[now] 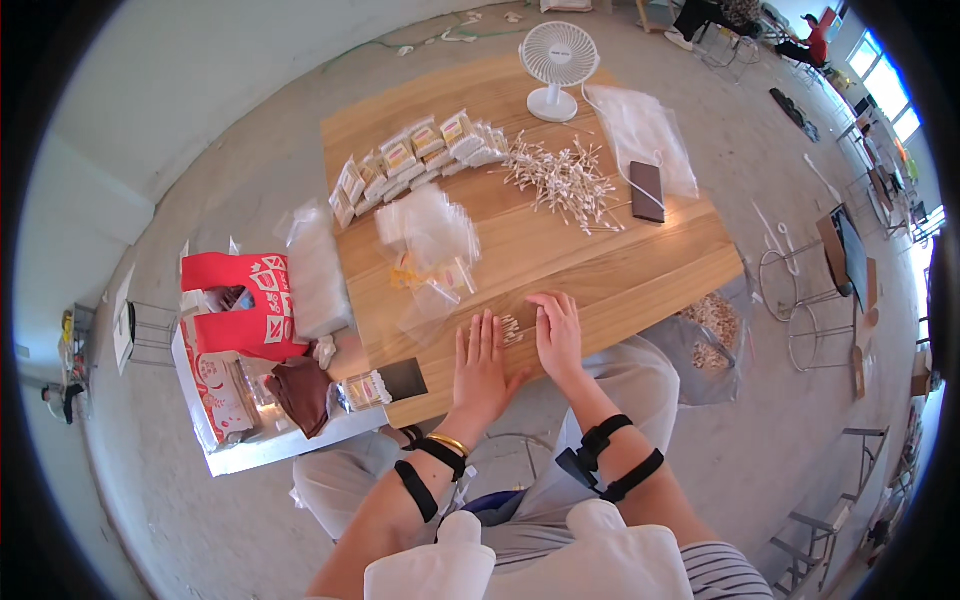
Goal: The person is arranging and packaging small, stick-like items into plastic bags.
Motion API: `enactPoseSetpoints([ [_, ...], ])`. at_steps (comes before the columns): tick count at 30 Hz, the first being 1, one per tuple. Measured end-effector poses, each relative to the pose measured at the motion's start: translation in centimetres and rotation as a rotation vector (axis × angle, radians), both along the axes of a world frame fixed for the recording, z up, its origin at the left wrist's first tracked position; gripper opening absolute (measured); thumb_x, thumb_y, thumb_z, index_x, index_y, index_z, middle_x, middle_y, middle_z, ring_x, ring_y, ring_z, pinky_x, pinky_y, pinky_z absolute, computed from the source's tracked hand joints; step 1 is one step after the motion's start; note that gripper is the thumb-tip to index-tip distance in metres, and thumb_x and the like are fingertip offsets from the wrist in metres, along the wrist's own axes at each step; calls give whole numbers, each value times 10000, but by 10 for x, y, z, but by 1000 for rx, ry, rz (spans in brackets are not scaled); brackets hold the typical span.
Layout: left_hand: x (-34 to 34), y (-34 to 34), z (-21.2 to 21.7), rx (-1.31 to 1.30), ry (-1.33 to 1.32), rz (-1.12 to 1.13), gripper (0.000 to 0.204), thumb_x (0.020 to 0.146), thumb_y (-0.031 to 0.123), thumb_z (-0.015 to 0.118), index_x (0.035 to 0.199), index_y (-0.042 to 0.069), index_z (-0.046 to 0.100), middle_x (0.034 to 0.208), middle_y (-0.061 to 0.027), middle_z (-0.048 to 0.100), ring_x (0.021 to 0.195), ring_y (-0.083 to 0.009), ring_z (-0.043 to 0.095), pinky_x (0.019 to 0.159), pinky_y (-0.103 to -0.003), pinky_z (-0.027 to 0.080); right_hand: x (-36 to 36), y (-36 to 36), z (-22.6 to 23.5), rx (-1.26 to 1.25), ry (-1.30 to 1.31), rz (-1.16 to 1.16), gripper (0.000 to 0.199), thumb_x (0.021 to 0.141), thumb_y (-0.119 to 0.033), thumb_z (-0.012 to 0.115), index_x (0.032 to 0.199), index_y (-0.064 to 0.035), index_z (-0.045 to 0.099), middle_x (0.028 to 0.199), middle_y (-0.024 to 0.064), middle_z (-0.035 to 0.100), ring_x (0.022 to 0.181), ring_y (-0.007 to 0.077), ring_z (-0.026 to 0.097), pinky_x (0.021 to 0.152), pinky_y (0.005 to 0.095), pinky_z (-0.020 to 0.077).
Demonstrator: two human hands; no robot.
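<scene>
cotton swabs in a small clear packet (510, 328) lie flat on the near edge of the wooden counter (640, 270), between the two hands and touching both.

far to the left, off the counter, a red and white carton (243, 305) stands on a white box (225, 400) with a brown cloth (300, 392) beside it. a stack of clear bags (318, 270) hangs over the counter's left edge, and a dark phone-like slab (402, 378) sits on the near left corner next to a filled packet (365, 389). further in, a loose heap of empty clear bags (428, 235) spreads over the middle, with a row of filled swab packets (410, 160) behind it.

the left hand (480, 365) lies palm down, fingers spread and flat on the wood, gripping nothing; its fingertips sit just beside the small packet. the right hand (558, 335) is likewise open and flat, pressed on the packet's right side (both wrists carry black straps).

right of the hands, a pile of loose cotton swabs (562, 180) lies mid-counter, a white desk fan (558, 65) stands at the far edge, and a dark wallet-like case (647, 190) rests on another clear bag (640, 135). below the right edge a clear sack of swabs (712, 335) sits on the floor.
</scene>
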State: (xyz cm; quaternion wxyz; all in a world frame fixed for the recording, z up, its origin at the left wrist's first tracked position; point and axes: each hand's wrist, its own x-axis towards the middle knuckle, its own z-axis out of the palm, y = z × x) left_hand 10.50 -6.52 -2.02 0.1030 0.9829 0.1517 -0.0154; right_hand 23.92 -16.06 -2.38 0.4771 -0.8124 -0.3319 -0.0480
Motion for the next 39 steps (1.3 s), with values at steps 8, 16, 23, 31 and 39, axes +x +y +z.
enactPoseSetpoints([
  [8, -6, 6, -3, -71, -96, -21, 917, 937, 511, 558, 1555, -55, 185, 1610, -205, 233, 1522, -349, 163, 1243, -523, 80, 72, -19, -13, -154, -175, -119, 276, 870, -40, 604, 1142, -79, 633, 1098, 137, 613, 1061, 360, 545, 922, 476, 443],
  [16, -7, 8, -2, -31, -97, -91, 842, 970, 507, 496, 1559, -27, 218, 1600, -170, 284, 1520, -306, 203, 1232, -560, 104, 166, -26, 0, -459, -225, -233, 185, 797, -83, 704, 973, -135, 682, 1083, 103, 587, 1081, 351, 537, 943, 457, 437],
  [23, -11, 13, -2, -37, -60, -117, 827, 966, 498, 511, 1569, 5, 231, 1624, -156, 247, 1526, -319, 180, 1228, -579, 93, 93, -16, -4, -371, -256, -212, 57, 794, -104, 703, 807, -135, 657, 1000, 91, 566, 994, 322, 532, 846, 448, 437],
  [31, -7, 8, -7, -17, -121, -87, 826, 958, 536, 514, 1571, 41, 266, 1639, -213, 173, 1514, -440, 126, 1217, -600, 94, 7, 19, -6, -150, -3, 206, 53, 835, -75, 682, 873, -98, 711, 950, 94, 603, 972, 319, 551, 843, 434, 442],
  [39, -11, 8, -8, 9, -103, -81, 789, 963, 555, 496, 1553, 59, 327, 1629, -231, 195, 1508, -446, 149, 1213, -603, 103, 6, 19, -8, 22, 123, 181, 206, 960, -70, 545, 1106, -60, 691, 1111, 144, 622, 1062, 343, 577, 923, 422, 473],
])
